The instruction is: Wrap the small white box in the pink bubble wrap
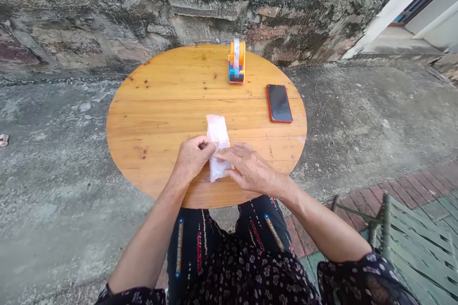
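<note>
Pale packet [217, 129] lies beneath spread right fingers [232, 156], left fingers [206, 147] pinching its edge.

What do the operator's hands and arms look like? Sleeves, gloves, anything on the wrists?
Left hand and right hand are ungloved, with no watch or bracelet visible on either wrist. Both forearms are uncovered. The right sleeve is loose and black with a small pale flower print; the left sleeve is dark too, mostly cut off by the frame. No cables visible.
</note>
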Available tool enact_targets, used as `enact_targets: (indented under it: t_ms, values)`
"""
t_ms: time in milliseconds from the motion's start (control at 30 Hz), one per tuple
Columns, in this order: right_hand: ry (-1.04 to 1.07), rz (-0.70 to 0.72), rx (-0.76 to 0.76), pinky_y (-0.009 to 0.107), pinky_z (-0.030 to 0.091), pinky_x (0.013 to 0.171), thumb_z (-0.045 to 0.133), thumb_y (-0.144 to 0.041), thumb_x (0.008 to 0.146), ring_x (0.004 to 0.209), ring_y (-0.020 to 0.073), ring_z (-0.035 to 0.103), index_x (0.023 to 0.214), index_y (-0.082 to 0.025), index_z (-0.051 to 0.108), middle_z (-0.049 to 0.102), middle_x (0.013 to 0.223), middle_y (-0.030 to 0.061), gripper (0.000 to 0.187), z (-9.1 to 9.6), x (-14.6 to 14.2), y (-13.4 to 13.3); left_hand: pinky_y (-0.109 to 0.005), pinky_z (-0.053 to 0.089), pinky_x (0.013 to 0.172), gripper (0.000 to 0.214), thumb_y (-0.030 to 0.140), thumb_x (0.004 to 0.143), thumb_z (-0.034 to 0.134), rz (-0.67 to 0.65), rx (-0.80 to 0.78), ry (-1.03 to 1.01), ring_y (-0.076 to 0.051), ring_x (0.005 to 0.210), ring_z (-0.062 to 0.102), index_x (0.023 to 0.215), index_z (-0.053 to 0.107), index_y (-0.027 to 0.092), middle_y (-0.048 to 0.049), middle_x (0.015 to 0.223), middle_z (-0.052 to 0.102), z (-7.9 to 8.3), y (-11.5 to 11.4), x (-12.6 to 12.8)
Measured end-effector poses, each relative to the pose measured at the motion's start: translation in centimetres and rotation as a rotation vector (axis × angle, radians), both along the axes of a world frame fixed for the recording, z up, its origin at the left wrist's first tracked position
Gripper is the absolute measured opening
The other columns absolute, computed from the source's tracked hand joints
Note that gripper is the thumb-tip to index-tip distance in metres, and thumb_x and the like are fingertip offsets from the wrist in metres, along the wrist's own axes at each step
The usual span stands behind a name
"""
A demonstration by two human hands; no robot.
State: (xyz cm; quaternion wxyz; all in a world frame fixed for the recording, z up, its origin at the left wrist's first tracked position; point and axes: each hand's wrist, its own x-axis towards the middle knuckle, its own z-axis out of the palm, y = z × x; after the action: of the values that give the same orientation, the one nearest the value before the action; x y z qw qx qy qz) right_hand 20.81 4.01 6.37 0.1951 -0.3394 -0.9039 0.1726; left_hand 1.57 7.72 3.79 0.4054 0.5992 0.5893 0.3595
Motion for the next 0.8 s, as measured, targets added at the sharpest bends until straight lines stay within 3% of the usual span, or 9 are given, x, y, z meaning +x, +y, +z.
enact_targets:
  t_ms: [267, 800]
  values:
    - [-0.013, -0.001, 0.012, 0.046, 0.041, 0.109, 0.053, -0.012, 0.091, 0.120, 0.0200, 0.058, 0.133, -0.018, 0.049, 0.065, 0.125, 0.0103, 0.043, 0.19, -0.07, 0.06, -0.022, 0.032, 0.047, 0.017, 0.029, 0.071, 0.057, 0.023, 0.013, 0.026, -0.010, 0.049, 0.044, 0.058, 0.057, 0.018, 0.0047, 0.051, 0.048, 0.10, -0.31, 0.23]
    - [-0.021, -0.010, 0.003, 0.050, 0.039, 0.111, 0.052, -0.010, 0.090, 0.118, 0.0200, 0.059, 0.134, -0.022, 0.050, 0.065, 0.127, 0.0086, 0.046, 0.30, -0.14, 0.04, -0.023, 0.030, 0.050, 0.019, 0.028, 0.071, 0.054, 0.065, 0.046, 0.095, -0.011, 0.050, 0.042, 0.054, 0.052, 0.018, 0.0045, 0.050, 0.046, 0.37, -0.80, 0.60]
